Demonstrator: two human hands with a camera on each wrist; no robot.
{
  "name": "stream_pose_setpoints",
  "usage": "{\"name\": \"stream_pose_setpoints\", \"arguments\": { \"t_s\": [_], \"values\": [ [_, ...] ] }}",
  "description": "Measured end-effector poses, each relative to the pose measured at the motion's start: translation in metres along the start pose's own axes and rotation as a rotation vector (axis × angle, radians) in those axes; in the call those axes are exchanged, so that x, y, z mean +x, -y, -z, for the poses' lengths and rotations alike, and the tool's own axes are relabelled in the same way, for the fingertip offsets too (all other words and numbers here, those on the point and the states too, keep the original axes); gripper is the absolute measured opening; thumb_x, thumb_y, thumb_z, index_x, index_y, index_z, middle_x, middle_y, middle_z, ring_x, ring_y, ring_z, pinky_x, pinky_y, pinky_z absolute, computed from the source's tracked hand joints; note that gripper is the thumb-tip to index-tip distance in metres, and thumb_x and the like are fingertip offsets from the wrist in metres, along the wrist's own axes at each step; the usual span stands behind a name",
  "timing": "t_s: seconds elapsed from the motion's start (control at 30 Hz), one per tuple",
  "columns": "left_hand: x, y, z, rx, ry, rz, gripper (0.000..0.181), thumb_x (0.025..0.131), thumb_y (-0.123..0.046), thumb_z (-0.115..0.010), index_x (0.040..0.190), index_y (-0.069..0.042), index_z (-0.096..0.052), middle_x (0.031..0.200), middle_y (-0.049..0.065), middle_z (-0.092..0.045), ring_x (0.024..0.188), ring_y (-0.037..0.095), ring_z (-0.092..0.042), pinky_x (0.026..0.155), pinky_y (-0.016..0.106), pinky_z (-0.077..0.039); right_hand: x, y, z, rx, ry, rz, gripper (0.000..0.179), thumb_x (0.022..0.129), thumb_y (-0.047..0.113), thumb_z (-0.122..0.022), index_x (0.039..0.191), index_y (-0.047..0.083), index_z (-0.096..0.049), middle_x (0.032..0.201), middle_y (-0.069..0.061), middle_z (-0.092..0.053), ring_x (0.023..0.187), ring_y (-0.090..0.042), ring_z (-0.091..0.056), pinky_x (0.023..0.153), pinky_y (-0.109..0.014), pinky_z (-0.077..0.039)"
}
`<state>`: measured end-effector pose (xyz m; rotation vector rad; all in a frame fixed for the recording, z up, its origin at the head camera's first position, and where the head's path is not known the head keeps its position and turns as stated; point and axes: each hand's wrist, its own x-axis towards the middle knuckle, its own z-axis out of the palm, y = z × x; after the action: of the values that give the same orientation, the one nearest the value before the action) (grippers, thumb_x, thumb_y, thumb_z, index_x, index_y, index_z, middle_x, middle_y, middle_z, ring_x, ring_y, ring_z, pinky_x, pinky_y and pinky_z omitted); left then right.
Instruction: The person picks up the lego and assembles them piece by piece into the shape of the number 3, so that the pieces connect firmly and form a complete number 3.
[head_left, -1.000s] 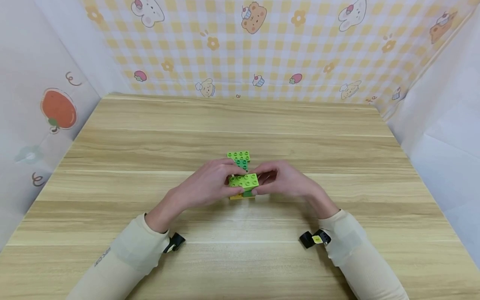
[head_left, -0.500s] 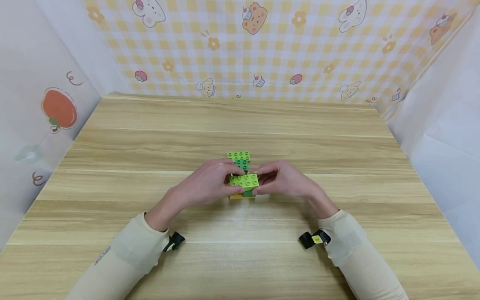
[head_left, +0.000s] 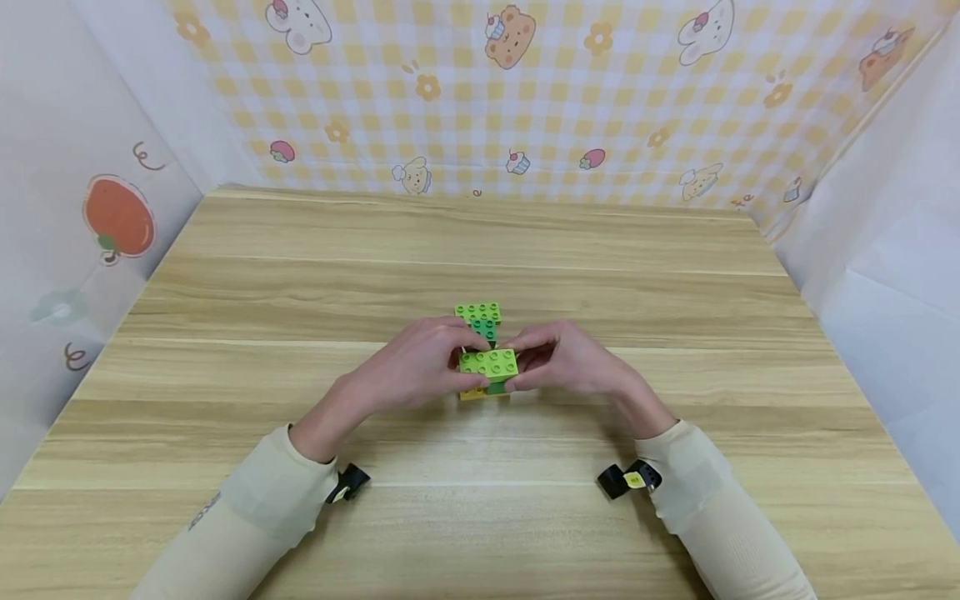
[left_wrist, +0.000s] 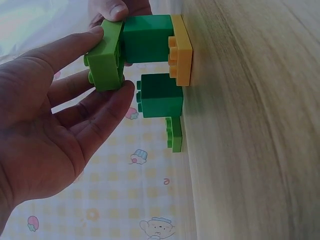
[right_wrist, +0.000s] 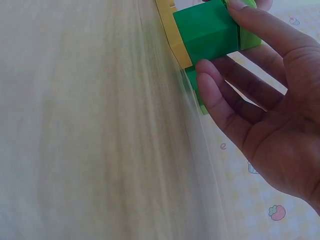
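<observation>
A light green toy brick (head_left: 491,363) with studs on top is held between both hands over the middle of the table. My left hand (head_left: 412,371) pinches its left end. At the right end my right hand (head_left: 566,362) pinches it, with the thumb near its seam with a dark green block (right_wrist: 207,30). That block stands on a thin yellow brick (left_wrist: 184,52). In the left wrist view the light green brick sits slightly askew on the block, with a narrow gap at one side.
Just behind stand a second dark green block (left_wrist: 161,95) and a thin light green brick (head_left: 477,310). The wooden table (head_left: 480,517) runs back to a yellow checked cloth (head_left: 465,117). White sheets hang at both sides.
</observation>
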<state>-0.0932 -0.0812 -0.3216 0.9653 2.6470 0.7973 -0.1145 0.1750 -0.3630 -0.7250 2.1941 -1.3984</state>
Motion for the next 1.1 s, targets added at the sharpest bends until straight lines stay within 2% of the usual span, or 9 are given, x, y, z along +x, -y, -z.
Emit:
{"name": "stream_pose_setpoints", "arguments": {
  "t_s": [0.7,0.97,1.1],
  "values": [
    [0.0024,0.0036,-0.0012,-0.024,0.005,-0.002,0.034,0.092,-0.032,-0.084,0.117,-0.011,-0.078,0.104,-0.001,-0.071,0.083,0.013,-0.056,0.075,0.029,-0.046,-0.0004,-0.0014,-0.0002,-0.022,0.008,0.022,0.041,0.085,0.005,-0.087,0.124,0.004,-0.078,0.106,-0.009,-0.076,0.089,-0.020,-0.073,0.077,-0.030,-0.063],
    [0.0035,0.0056,-0.0028,-0.039,0.010,0.010,0.033,0.091,-0.032,-0.085,0.116,-0.013,-0.077,0.099,-0.003,-0.070,0.084,0.014,-0.057,0.074,0.030,-0.047,-0.0017,-0.0022,0.0001,-0.123,-0.006,0.034,0.037,0.085,0.012,-0.088,0.122,0.013,-0.080,0.104,-0.004,-0.076,0.087,-0.018,-0.071,0.073,-0.029,-0.061],
    [0.0044,0.0072,-0.0038,-0.052,0.013,0.014,0.031,0.091,-0.033,-0.084,0.115,-0.014,-0.077,0.097,-0.005,-0.069,0.084,0.014,-0.057,0.074,0.030,-0.047,-0.0030,-0.0022,0.0000,-0.140,-0.013,0.036,0.038,0.085,0.012,-0.088,0.122,0.014,-0.080,0.103,-0.003,-0.076,0.085,-0.017,-0.072,0.071,-0.029,-0.060]
  ]
}}
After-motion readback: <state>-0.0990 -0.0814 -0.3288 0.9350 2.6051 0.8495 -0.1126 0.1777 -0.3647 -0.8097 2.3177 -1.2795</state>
